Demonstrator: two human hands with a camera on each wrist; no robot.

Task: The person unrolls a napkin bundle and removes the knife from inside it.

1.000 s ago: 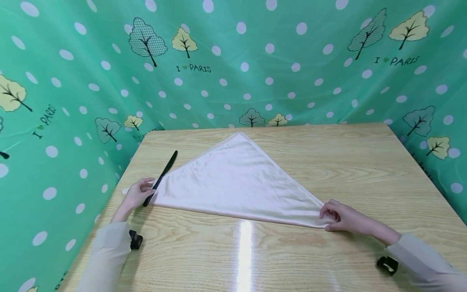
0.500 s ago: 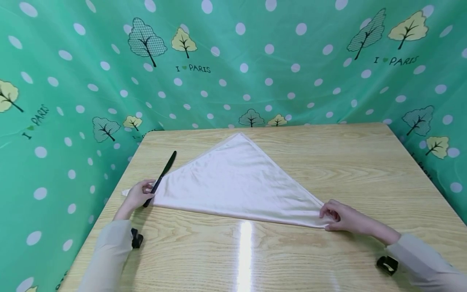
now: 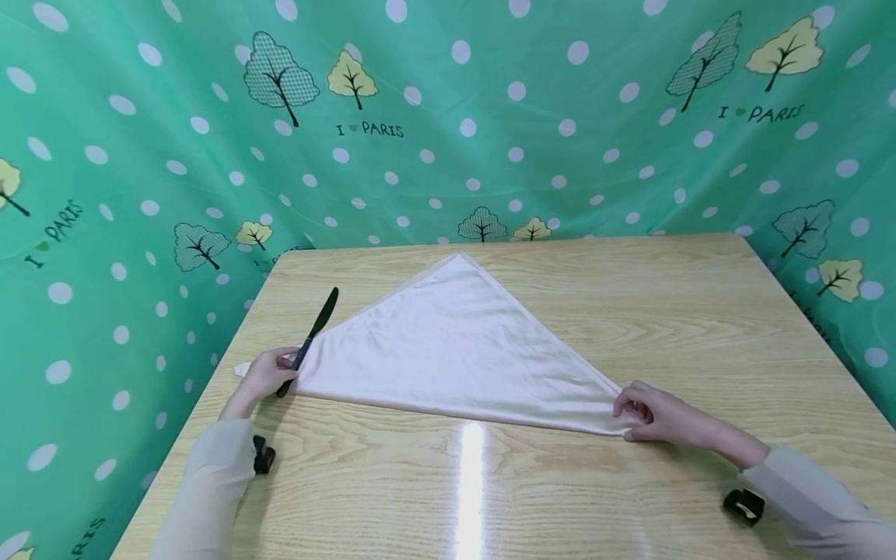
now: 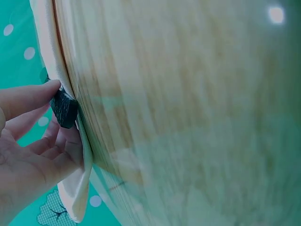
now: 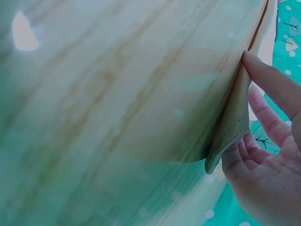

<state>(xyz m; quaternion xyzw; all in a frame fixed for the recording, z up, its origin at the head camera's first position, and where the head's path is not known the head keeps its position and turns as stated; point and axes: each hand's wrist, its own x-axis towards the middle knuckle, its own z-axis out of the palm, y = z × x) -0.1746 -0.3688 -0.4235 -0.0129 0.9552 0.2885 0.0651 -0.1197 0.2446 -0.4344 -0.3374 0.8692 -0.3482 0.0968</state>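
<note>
A pale satin cloth, folded into a triangle, lies flat with its peak toward the far edge of the table. Across its left corner lies a black table knife, blade pointing away. My left hand pinches the knife's handle between thumb and fingers, over the cloth; the cloth's left tip pokes out beyond the hand. At the opposite corner, my right hand pinches the cloth, thumb at the near edge and curled fingers on the far side. The cloth's right tip shows beside those fingers in the right wrist view.
The wood-grained table carries a bright light reflection in front of the cloth. A green dotted curtain printed with trees hangs behind and along both sides. Black wrist cameras sit under both sleeves.
The left hand and the knife have shifted very slightly, and the left fingers sit a little lower. The cloth and the right hand look the same.
</note>
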